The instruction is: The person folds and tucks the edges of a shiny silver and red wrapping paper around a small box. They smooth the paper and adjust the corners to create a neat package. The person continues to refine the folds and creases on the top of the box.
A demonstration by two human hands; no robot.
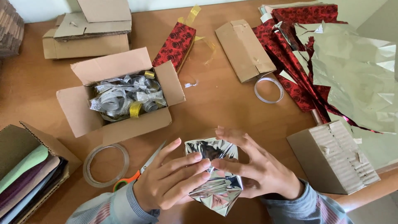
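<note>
Silver foil (215, 182), crinkled and mirror-bright, wraps a small boxy parcel at the near edge of the bench (215, 99), between both hands. The left hand (170, 178) lies on the parcel's left face, fingers stretched flat across the foil; the right hand (253, 166) presses the right side, fingers spread and meeting the left fingertips on top. Neither hand is closed into a fist; both are pressed against the foil.

Just left of the left hand lie scissors (139, 172) with an orange and green handle, partly hidden by the wrist, and beside them a clear tape roll (105, 165) lying flat. Farther back on the left, an open carton (116, 97) of corrugated card holds a tangle of silver and gold ribbon (124, 97). A red box (176, 43) with a dark rose pattern leans behind it. At the near left corner a card holder (29, 174) keeps stacked soft sheets in green, purple and beige.

Towards the right edge sit a plain card box (333, 159), a flat brown box (244, 49), a thin clear ring (268, 90), and crumpled red and pale silver wrap sheets (340, 70). Flattened card pieces (89, 31) pile at the far left corner.

The bench is smooth, warm brown wood; a pale wall runs behind it.
</note>
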